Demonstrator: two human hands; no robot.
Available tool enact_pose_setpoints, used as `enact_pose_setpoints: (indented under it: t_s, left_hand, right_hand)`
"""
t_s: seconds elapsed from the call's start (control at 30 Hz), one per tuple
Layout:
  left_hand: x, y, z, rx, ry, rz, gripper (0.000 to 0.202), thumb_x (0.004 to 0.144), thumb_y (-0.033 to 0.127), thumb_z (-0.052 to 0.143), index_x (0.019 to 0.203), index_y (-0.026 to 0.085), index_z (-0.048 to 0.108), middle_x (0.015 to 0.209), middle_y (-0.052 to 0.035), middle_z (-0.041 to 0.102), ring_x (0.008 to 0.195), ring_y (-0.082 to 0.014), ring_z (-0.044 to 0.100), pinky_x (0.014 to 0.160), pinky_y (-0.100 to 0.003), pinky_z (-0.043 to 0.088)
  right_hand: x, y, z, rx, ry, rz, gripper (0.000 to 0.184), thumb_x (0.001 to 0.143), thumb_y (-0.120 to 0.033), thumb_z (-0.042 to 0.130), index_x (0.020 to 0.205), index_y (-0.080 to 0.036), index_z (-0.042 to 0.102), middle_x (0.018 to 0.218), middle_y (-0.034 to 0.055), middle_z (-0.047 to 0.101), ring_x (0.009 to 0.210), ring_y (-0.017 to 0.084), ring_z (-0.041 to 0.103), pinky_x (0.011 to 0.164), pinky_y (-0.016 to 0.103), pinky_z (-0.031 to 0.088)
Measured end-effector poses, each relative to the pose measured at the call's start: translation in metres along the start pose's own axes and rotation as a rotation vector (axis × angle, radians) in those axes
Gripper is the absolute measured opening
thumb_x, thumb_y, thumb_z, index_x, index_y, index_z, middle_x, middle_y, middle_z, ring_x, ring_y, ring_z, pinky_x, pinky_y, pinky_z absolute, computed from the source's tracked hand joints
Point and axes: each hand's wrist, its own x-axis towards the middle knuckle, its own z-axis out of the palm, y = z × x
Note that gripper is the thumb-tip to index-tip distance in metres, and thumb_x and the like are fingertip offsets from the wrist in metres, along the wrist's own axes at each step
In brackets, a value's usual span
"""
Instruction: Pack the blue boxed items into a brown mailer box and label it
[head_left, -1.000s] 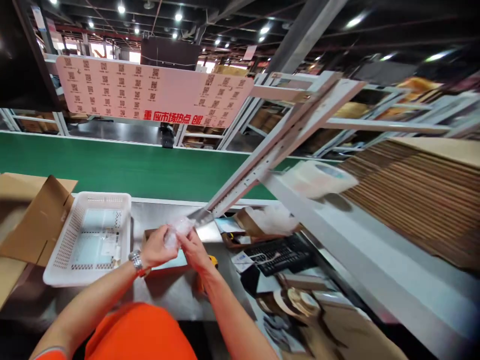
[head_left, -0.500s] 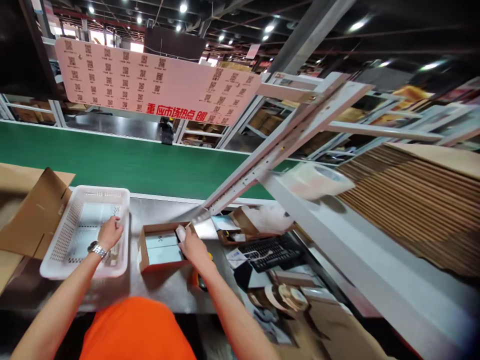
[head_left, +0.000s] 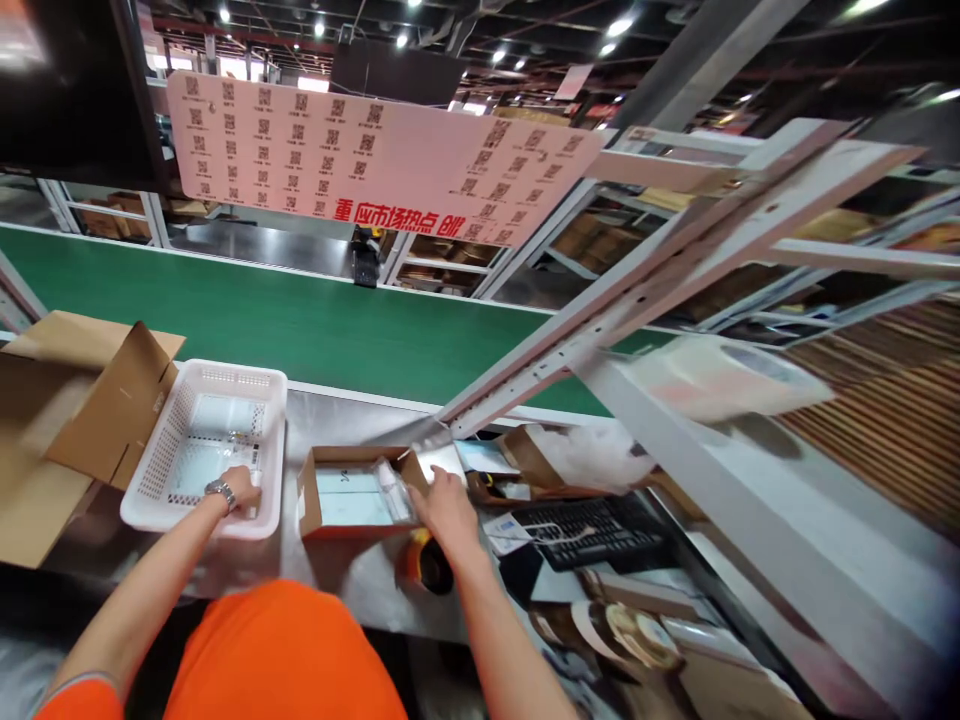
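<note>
My left hand (head_left: 238,487), a watch on its wrist, is down in the near right corner of a white perforated basket (head_left: 276,440). Its fingers curl over something small that I cannot make out. A small open cardboard box (head_left: 307,497) sits on the steel bench to the right of the basket, with flat pale items inside. A clear plastic packet (head_left: 390,487) lies along the box's right side. My right hand (head_left: 446,508) rests at the box's right flap, its fingers stretched out toward the packet's edge.
A green conveyor belt (head_left: 300,320) runs behind the bench. A large open carton (head_left: 67,420) stands at the left. A black keyboard (head_left: 592,520), a tape dispenser (head_left: 424,565) and loose packaging lie to the right. A slanted metal frame (head_left: 600,310) crosses overhead, with flat cardboard (head_left: 892,400) stacked at the right.
A second ago both hands held the clear packet above the box. The left hand then moved into the basket, and the right hand lowered the packet into the box.
</note>
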Motion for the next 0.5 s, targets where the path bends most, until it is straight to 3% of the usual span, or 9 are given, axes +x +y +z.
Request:
enact_pose_setpoints:
  t_s: [0.13,0.23,0.33,0.43,0.5]
  left_hand:
    - [-0.007,0.0,-0.008,-0.08,0.012,-0.041,0.019,0.089,0.03,0.072,0.084,0.011,0.074,0.092,-0.0213,0.083,0.094,-0.0311,0.082,0.079,-0.032,0.058]
    - [-0.018,-0.004,-0.026,-0.148,0.037,-0.065,0.025,0.098,0.035,0.061,0.089,0.013,0.07,0.086,-0.0165,0.082,0.077,-0.0256,0.081,0.067,-0.029,0.057]
    - [-0.038,0.003,-0.053,-0.221,0.161,-0.037,0.025,0.103,0.037,0.051,0.105,0.016,0.063,0.1,-0.0116,0.081,0.076,-0.019,0.079,0.062,-0.024,0.055]
    - [-0.067,0.036,-0.071,-0.376,0.386,0.151,0.025,0.097,0.041,0.062,0.11,0.02,0.058,0.104,-0.0062,0.078,0.083,-0.0189,0.077,0.064,-0.024,0.058]
    - [-0.085,0.073,-0.068,-0.45,0.387,0.328,0.029,0.092,0.041,0.068,0.11,0.022,0.058,0.103,-0.0046,0.077,0.088,-0.0208,0.076,0.07,-0.026,0.061]
  right_hand:
    - [-0.001,0.012,0.013,0.141,-0.161,0.041,0.032,0.105,-0.027,0.051,0.109,-0.009,0.077,0.106,0.025,0.079,0.107,0.036,0.075,0.093,0.042,0.052]
    - [-0.013,0.021,0.022,0.318,-0.253,0.015,0.03,0.1,-0.028,0.056,0.078,-0.016,0.072,0.083,0.0158,0.078,0.086,0.027,0.076,0.078,0.032,0.052]
    - [-0.026,0.029,0.034,0.547,-0.36,0.014,0.038,0.098,-0.04,0.057,0.065,-0.021,0.062,0.061,0.0056,0.068,0.061,0.02,0.068,0.061,0.028,0.049]
    - [-0.036,0.034,0.047,0.74,-0.382,0.033,0.047,0.092,-0.058,0.06,0.061,-0.023,0.056,0.056,0.0012,0.06,0.056,0.018,0.061,0.056,0.027,0.047]
    - [-0.039,0.035,0.052,0.843,-0.379,0.048,0.053,0.087,-0.07,0.062,0.061,-0.024,0.055,0.055,-0.0003,0.057,0.054,0.017,0.057,0.054,0.028,0.046]
